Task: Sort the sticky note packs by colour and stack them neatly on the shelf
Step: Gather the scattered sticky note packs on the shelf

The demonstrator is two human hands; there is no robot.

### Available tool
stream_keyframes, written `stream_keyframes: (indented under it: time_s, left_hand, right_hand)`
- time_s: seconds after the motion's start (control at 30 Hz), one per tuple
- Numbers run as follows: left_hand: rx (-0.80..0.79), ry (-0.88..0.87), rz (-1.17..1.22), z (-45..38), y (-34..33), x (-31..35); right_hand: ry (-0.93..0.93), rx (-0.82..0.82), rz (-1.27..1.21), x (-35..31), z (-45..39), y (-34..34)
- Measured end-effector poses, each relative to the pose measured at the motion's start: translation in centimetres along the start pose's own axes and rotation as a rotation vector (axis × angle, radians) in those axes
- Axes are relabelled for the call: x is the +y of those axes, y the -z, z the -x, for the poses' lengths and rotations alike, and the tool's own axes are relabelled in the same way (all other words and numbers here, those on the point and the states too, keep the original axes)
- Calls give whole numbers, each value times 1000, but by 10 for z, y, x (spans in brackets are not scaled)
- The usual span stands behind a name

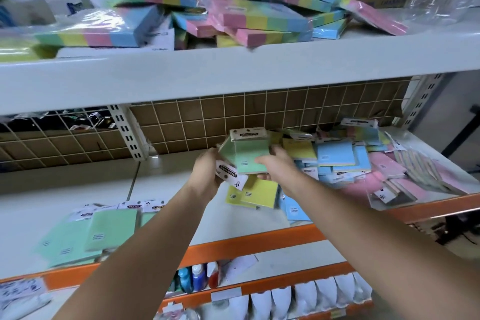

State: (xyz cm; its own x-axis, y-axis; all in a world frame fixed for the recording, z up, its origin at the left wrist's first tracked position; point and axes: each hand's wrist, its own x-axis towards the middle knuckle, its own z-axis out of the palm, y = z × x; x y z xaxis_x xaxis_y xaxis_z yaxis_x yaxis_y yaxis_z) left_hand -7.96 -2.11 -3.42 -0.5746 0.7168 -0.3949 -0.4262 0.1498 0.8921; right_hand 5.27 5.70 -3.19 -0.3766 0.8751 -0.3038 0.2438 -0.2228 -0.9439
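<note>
- Head view: we hold a bundle of green packs [246,156] above the middle shelf [161,179].
- Our left hand [205,171] grips its left edge; our right hand [275,163] grips its right, fingers curled round it.
- Sorted green packs [104,228] lie front left.
- The mixed pile [345,161] lies right.

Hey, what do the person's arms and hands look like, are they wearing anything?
Both forearms are bare as far as the frame shows: no sleeves in view. The left hand and right hand have no gloves, and no watch, bracelet or ring is visible. Fine detail is slightly blurred.
</note>
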Motion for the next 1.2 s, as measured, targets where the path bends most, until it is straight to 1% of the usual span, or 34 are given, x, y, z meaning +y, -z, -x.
stream_keyframes:
  time_s: [0.1, 0.23, 0.4, 0.43, 0.47, 0.53, 0.57, 0.63, 0.7, 0.83, 0.97, 1.2]
  left_hand:
    - [-46, 10, -22, 6, 5, 1]
    - [-87, 5, -76, 9, 12, 2]
    - [-46, 3, -110, 4, 20, 1]
    - [-38, 7, -109, 4, 21, 1]
    - [-34, 11, -108, 4, 22, 1]
    - [-19, 20, -109, 5, 25, 1]
    - [-4, 21, -107, 8, 26, 2]
    - [16, 20, -102, 8, 31, 1]
    - [30, 31, -85, 8, 36, -1]
    - [56, 39, -87, 8, 44, -1]
    - [60, 30, -97, 8, 47, -1]
    - [65, 18, -109, 9, 50, -6]
  right_hand:
    - [44, -40, 57, 9, 3, -6]
    - [25, -97, 64, 13, 3, -15]
    - [48, -105, 178, 11, -1, -20]
    - [69, -83, 254, 9, -2, -19]
    - [109, -40, 390, 7, -3, -17]
    - [180, 102, 699, 3, -6, -9]
    - [206, 174, 808, 0, -8, -4]
    - [200, 264, 912, -5, -11, 3]
    - [141, 277, 973, -8, -16, 4]
    - [64, 249, 1001, -9, -24, -3]
    - [19, 271, 1072, -13, -25, -6]
    - [-70, 252, 974, -8, -42, -14]
